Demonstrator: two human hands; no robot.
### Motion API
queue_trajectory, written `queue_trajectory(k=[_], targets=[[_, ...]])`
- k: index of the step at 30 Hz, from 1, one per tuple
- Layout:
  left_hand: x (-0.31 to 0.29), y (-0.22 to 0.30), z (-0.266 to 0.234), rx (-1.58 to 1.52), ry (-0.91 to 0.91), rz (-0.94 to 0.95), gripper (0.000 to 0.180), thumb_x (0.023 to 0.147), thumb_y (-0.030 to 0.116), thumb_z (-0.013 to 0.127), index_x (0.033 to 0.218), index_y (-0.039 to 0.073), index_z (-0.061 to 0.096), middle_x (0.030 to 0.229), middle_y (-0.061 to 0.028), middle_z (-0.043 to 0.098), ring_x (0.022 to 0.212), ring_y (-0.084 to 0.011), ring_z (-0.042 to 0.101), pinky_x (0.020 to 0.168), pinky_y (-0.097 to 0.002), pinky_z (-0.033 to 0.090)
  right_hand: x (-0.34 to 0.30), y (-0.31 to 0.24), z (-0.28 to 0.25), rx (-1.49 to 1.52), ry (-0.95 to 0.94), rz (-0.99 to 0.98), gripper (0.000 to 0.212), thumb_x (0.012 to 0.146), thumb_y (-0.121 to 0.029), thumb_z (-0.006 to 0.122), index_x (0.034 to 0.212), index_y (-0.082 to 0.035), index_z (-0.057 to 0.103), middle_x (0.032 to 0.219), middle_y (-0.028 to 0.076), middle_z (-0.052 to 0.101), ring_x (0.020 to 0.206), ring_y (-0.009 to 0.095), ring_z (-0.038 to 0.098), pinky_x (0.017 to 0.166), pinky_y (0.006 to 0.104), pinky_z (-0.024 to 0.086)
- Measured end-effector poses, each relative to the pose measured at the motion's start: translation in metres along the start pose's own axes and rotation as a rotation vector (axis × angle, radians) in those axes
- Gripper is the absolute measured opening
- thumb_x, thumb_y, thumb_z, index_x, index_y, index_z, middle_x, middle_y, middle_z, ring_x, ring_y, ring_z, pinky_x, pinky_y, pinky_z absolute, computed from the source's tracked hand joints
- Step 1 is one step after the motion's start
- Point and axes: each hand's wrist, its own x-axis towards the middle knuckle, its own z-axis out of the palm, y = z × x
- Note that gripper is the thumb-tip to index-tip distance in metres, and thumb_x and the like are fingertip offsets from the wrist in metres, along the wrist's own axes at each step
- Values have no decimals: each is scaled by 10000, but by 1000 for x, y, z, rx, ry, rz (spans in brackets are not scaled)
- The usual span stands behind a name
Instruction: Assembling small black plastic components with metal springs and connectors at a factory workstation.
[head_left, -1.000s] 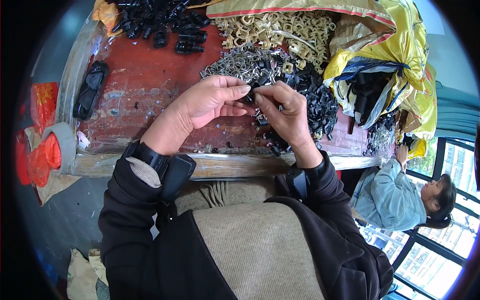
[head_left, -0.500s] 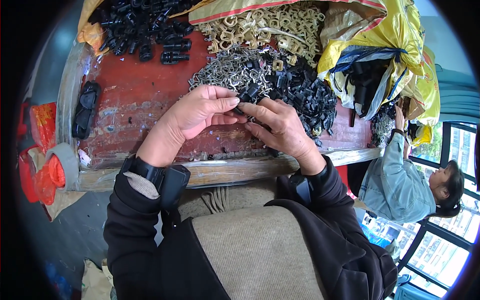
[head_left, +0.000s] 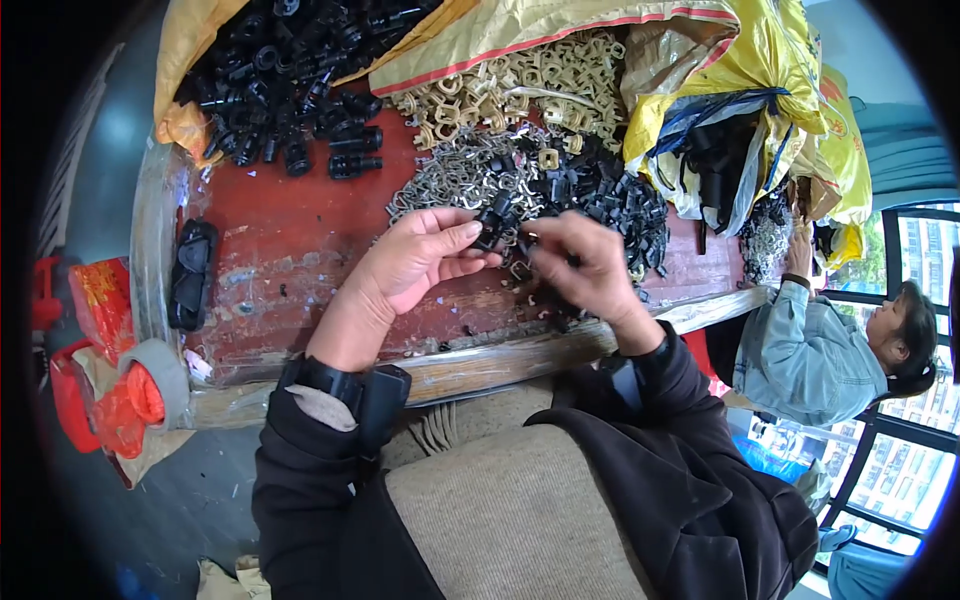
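Note:
My left hand is closed on a black plastic fitting, gripping it between thumb and fingers above the red worktable. Close by on its right, my right hand has its fingers curled and smeared by motion. Whether anything is in them cannot be made out. Just beyond both hands lies a heap of silvery metal clips, which meets a pile of small black plastic parts on the right. Behind these spreads a mound of beige plastic rings.
More black fittings spill from a sack at the far left. A yellow sack stands far right. A dark oblong item and a grey ring-shaped holder are at left. Another person works at the right, beside the wooden edge.
My right hand has drawn away from the fitting, slightly to the right. The left hand keeps hold of the fitting. The whole view has shifted a little.

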Motion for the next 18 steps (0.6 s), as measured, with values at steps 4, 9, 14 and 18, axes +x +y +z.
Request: queue_trajectory(k=[4, 9, 14, 18], targets=[[0, -1, 2, -9, 7, 13, 232, 809, 79, 469, 1015, -28, 457, 927, -160, 551, 793, -210, 575, 669, -235, 489, -15, 25, -19, -338, 231, 131, 219, 642, -22, 611, 856, -27, 565, 689, 70, 505, 590, 167, 512, 526, 270, 405], [1, 2, 1, 18, 50, 61, 278, 813, 76, 451, 1061, -42, 405, 984, -178, 517, 871, -241, 541, 740, -271, 464, -41, 37, -46, -642, 313, 61, 214, 616, -68, 634, 814, -33, 558, 728, 81, 513, 675, 240, 502, 587, 328, 387], [-1, -3, -16, -13, 134, 155, 317, 797, 28, 429, 1088, -70, 350, 1084, -195, 430, 1023, -321, 431, 911, -428, 328, -78, 54, -73, -453, 303, 11, 207, 626, -141, 627, 793, -58, 537, 743, 69, 498, 694, 257, 479, 592, 349, 359], [-6, -2, -26, -10, -3, 192, 382, 800, 94, 478, 1130, -31, 329, 1108, -162, 425, 987, -259, 462, 805, -345, 441, -97, 56, -66, -397, 276, -2, 239, 629, -199, 619, 820, -95, 520, 773, 41, 473, 736, 225, 462, 617, 345, 333]])
